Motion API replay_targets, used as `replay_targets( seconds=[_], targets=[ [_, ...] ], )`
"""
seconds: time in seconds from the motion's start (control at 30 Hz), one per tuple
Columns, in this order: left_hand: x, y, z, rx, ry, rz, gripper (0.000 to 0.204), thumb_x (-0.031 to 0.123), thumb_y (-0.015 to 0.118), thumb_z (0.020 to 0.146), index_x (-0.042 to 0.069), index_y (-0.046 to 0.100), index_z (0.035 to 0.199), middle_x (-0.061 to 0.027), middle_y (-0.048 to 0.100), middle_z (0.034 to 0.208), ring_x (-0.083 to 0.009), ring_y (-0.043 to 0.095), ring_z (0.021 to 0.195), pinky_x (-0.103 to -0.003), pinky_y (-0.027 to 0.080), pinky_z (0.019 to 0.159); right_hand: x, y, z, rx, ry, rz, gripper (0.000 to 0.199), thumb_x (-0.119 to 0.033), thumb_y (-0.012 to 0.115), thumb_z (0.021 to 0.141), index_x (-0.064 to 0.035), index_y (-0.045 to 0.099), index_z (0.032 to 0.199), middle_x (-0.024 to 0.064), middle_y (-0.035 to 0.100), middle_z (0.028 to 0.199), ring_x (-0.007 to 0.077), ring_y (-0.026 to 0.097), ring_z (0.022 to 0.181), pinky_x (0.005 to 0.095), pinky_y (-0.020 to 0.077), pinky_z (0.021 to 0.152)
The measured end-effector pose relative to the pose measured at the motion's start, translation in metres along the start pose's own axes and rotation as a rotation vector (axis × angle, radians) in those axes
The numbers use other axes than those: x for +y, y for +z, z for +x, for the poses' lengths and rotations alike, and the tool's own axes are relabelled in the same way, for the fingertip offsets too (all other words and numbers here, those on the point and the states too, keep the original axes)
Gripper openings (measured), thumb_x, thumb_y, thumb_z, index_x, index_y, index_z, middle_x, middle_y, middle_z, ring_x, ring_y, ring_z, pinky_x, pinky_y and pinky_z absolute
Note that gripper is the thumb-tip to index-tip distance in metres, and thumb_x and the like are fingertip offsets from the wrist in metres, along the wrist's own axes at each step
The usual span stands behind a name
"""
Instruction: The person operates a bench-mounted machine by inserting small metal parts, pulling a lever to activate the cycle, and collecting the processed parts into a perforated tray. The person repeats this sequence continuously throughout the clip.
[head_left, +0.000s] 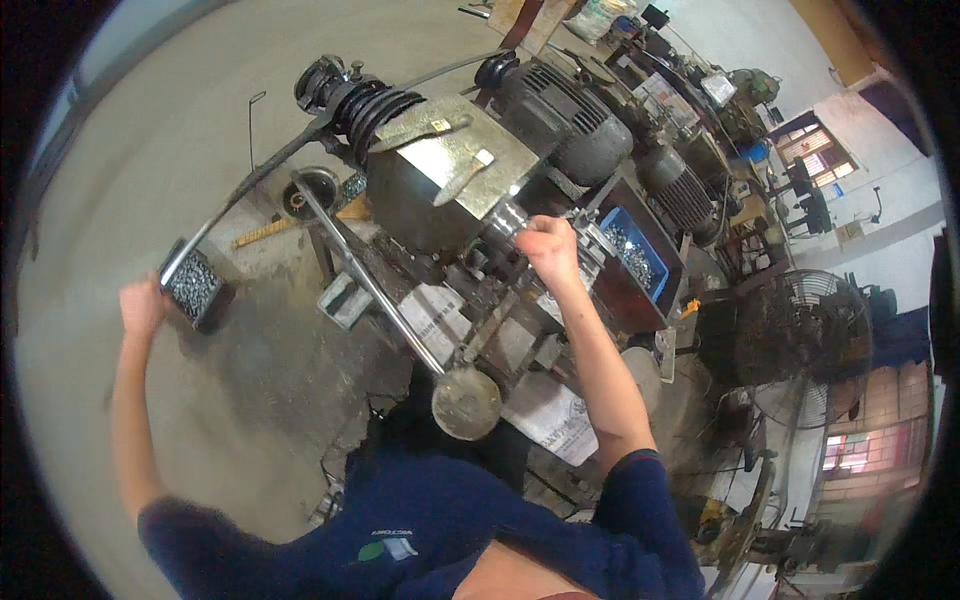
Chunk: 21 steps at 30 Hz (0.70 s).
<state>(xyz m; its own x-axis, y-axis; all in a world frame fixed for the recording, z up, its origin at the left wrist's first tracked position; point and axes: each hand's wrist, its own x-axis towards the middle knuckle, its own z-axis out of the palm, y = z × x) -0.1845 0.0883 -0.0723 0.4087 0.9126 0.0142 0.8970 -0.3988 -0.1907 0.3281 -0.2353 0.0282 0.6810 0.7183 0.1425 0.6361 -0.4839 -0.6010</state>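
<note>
My left hand is closed round the lower end of a long metal lever, out to the left. This lever slants up to the black ribbed pulley at the back of a small belt-driven machine. My right hand is at the machine's shiny round spindle, its fingers curled in a pinch. Whatever lies between those fingers is hidden. Above the spindle, the greasy metal headstock cover carries two flat brush-like tools. A second steel lever slopes down toward me, ending near a round plate.
A blue tray of small metal parts sits right of the spindle. On the left, a dark bin holds more small parts. An electric motor stands behind, and a large fan is at the right. White sacking lies near my body.
</note>
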Motion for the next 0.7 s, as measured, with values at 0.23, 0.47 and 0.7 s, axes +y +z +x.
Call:
replay_targets(
  seconds=[0.23, 0.47, 0.7],
  targets=[
    [-0.030, 0.017, 0.060, 0.256, 0.189, 0.083, 0.011, 0.010, 0.058, 0.067, 0.006, 0.053, 0.076, -0.0141, 0.058, 0.073, -0.0316, 0.058, 0.072, -0.041, 0.046, 0.062, -0.001, -0.001, 0.000, 0.025, 0.039, -0.022, 0.024, -0.024, 0.059, 0.056, -0.0011, 0.060, 0.061, 0.0185, 0.058, 0.058, 0.0329, 0.059, 0.060, 0.0367, 0.0462, 0.060],
    [0.093, -0.023, 0.044, 0.756, 0.241, -0.637, 0.035, 0.008, 0.056, 0.074, 0.007, 0.058, 0.109, -0.0132, 0.062, 0.096, -0.0278, 0.059, 0.088, -0.037, 0.047, 0.076, 0.018, -0.021, -0.037, 0.280, -0.275, 0.019, 0.020, -0.020, 0.061, 0.054, -0.0056, 0.061, 0.068, 0.0242, 0.055, 0.111, 0.0399, 0.055, 0.098, 0.0371, 0.0454, 0.081],
    [0.287, 0.115, -0.025, -0.245, 0.402, -0.655, 0.046, 0.033, 0.069, 0.068, 0.005, 0.057, 0.102, -0.0218, 0.062, 0.095, -0.0364, 0.059, 0.092, -0.041, 0.047, 0.079, 0.096, -0.101, -0.174, 0.313, 0.053, 0.065, 0.021, -0.009, 0.061, 0.056, -0.0050, 0.062, 0.076, 0.0200, 0.054, 0.117, 0.0338, 0.057, 0.101, 0.0350, 0.0448, 0.085]
  ],
)
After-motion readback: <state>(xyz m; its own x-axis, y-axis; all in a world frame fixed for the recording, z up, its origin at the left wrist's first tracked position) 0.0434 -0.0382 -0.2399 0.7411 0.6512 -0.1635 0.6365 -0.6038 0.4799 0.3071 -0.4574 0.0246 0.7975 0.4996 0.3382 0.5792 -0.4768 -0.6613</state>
